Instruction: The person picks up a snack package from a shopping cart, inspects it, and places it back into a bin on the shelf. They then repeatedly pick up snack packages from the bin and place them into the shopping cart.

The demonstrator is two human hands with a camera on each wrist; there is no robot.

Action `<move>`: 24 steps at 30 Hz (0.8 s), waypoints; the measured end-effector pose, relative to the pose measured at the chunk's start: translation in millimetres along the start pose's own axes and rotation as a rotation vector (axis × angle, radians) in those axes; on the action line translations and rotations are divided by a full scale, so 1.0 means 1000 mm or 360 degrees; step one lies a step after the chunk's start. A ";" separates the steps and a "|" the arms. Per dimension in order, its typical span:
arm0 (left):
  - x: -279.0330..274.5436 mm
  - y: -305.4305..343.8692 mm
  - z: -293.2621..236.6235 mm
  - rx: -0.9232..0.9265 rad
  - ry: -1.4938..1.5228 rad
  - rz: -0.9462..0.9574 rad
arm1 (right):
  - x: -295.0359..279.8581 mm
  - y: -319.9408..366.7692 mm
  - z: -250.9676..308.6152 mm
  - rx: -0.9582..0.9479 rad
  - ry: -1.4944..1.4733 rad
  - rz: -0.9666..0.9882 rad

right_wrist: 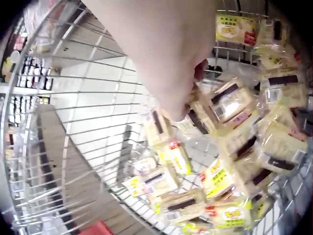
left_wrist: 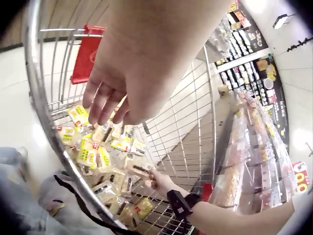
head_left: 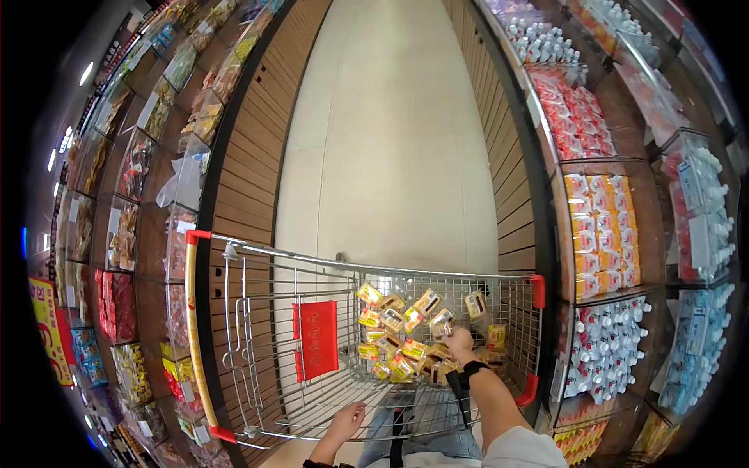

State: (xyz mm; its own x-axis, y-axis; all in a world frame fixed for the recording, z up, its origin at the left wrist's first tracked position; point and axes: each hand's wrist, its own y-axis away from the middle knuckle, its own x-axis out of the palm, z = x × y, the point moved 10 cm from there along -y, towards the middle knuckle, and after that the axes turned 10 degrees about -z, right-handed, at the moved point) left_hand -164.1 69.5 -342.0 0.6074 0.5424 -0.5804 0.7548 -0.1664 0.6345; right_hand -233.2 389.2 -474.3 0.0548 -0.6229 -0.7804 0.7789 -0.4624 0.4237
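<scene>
Small clear-wrapped snack packs with yellow labels (head_left: 390, 318) lie in a loose heap in a wire shopping cart (head_left: 367, 273). My right hand (head_left: 460, 342) reaches in over them and pinches one pack (left_wrist: 139, 169) between thumb and fingers. In the right wrist view that hand (right_wrist: 166, 63) covers part of the gripped pack (right_wrist: 201, 116), and its fingertips are mostly hidden. My left hand (head_left: 345, 423) hangs at the near side of the cart, holding nothing. Its fingers look loosely bent in the left wrist view, where the hand (left_wrist: 132, 78) is above the heap.
A red panel (head_left: 316, 339) hangs inside the cart, left of the packs. Shelves of bagged snacks (head_left: 117, 304) line the left side, and shelves of packaged goods and small bottles (head_left: 608, 343) the right. The pale aisle floor (head_left: 390, 140) stretches ahead between wood-slatted bases.
</scene>
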 end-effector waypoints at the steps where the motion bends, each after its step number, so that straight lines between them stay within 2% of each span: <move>1: -0.006 -0.006 -0.011 0.0040 -0.0005 -0.0006 | 0.007 -0.002 -0.009 0.0080 -0.0072 0.0054; 3: -0.020 -0.016 -0.038 0.0270 0.0092 -0.0091 | 0.017 0.008 -0.013 0.0160 -0.0826 0.0050; 4: -0.027 -0.020 -0.052 0.0386 0.0144 -0.0133 | -0.004 0.017 0.004 0.0183 -0.1202 0.0050; 5: -0.034 -0.024 -0.061 0.0387 0.0273 -0.0153 | -0.016 0.034 0.013 0.0282 -0.1239 0.0168; 8: -0.060 -0.022 -0.106 0.0454 0.0658 -0.0132 | -0.048 0.100 0.067 0.0444 -0.1735 0.0584; 11: -0.104 0.024 -0.163 0.0615 0.0911 0.0046 | -0.109 0.176 0.136 0.0160 -0.1898 0.0578; 15: -0.142 0.104 -0.169 0.0727 0.1121 0.0269 | -0.152 0.274 0.198 -0.0199 -0.2006 0.0475; 18: -0.167 0.162 -0.155 0.0833 0.1218 0.0344 | -0.165 0.344 0.219 -0.0149 -0.2060 0.0373; 24: -0.185 0.261 -0.148 0.1182 0.1387 0.0591 | -0.188 0.448 0.237 -0.0408 -0.2381 0.0091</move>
State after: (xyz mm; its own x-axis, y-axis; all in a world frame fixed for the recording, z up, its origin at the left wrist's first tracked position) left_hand -116.2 47.1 6.6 0.6627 0.6874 0.2970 0.7016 -0.7086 0.0746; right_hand -42.5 149.0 -28.7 -0.4545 -0.7564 0.4704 0.8906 -0.3957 0.2243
